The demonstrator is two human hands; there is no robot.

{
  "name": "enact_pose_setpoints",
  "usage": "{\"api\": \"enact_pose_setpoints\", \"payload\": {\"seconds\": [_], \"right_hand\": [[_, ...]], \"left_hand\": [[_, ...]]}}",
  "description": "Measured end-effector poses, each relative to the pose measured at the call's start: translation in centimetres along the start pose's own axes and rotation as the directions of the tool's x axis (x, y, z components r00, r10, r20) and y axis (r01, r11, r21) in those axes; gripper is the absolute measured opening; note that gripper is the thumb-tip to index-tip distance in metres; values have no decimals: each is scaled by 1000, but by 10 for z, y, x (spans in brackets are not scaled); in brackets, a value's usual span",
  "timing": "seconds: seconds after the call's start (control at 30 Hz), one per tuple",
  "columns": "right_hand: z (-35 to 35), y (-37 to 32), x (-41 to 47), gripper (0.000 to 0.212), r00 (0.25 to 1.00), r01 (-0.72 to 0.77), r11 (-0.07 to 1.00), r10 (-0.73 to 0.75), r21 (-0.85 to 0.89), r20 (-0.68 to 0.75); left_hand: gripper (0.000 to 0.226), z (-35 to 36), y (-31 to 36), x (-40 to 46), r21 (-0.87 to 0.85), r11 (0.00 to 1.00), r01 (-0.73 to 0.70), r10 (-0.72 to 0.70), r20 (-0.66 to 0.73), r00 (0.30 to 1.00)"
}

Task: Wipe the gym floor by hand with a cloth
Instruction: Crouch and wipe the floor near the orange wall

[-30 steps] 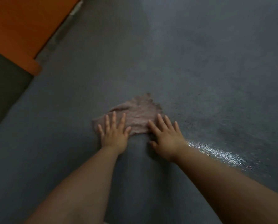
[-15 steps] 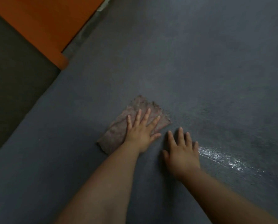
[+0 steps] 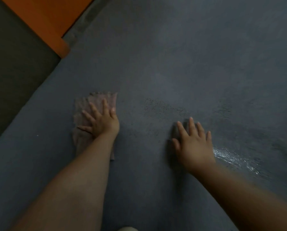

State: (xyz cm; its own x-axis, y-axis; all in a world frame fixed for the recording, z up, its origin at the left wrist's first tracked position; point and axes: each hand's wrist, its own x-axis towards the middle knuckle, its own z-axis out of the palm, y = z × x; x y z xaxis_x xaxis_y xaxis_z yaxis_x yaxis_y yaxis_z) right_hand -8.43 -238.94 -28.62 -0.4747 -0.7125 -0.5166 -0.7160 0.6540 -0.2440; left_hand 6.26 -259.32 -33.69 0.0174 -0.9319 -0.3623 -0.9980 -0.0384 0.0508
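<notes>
A pinkish-brown cloth [image 3: 84, 107] lies flat on the dark grey gym floor [image 3: 189, 64], left of centre. My left hand [image 3: 102, 121] presses on it with fingers spread straight, and my forearm covers the cloth's near end. My right hand [image 3: 193, 144] rests flat on the bare floor well to the right of the cloth, fingers straight and apart, touching no cloth.
A wet, shiny streak [image 3: 233, 158] glistens on the floor just right of my right hand. An orange padded block [image 3: 51, 22] stands at the upper left beside a dark olive mat [image 3: 14, 72] whose edge runs diagonally along the floor.
My right hand came off the cloth and moved right onto bare floor. My left hand has slid the cloth leftward, and the cloth has turned.
</notes>
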Motion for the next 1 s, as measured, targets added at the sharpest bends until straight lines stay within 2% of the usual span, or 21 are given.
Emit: {"api": "enact_pose_setpoints", "payload": {"seconds": [0.1,0.27,0.4,0.47,0.53,0.63,0.67,0.73,0.8,0.9,1.0], "right_hand": [[6,15,-13,58,999,-18,999,19,27,-45],[14,65,-43,56,987,-117,990,125,82,-96],[24,112,-72,57,958,-216,966,238,141,-162],[32,134,-88,61,934,-242,955,277,174,-224],[31,157,-103,54,902,-273,938,327,214,-283],[27,182,-118,42,873,-304,922,370,239,-318],[28,186,-121,40,869,-282,927,356,246,-345],[31,185,-122,36,867,-209,939,307,273,-392],[39,174,-116,38,882,-101,950,222,294,-416],[48,144,-95,43,922,84,957,31,276,-387],[56,112,-71,73,954,208,970,-172,129,-247]], "left_hand": [[51,15,23,-30,-23,999,-24,23,-38,999],[53,53,77,-113,-29,989,-147,145,-65,987],[56,89,126,-209,-65,959,-277,280,62,958],[63,109,142,-264,-94,917,-389,399,144,906],[63,120,152,-308,-119,861,-494,508,178,843],[67,118,150,-330,-141,798,-586,596,329,732],[72,117,145,-329,-194,774,-603,632,291,718],[69,113,125,-318,-175,700,-692,714,158,682],[61,116,105,-303,-50,639,-768,765,149,627],[64,101,86,-292,55,602,-796,772,216,598],[62,95,76,-279,189,570,-799,756,261,601]]}}
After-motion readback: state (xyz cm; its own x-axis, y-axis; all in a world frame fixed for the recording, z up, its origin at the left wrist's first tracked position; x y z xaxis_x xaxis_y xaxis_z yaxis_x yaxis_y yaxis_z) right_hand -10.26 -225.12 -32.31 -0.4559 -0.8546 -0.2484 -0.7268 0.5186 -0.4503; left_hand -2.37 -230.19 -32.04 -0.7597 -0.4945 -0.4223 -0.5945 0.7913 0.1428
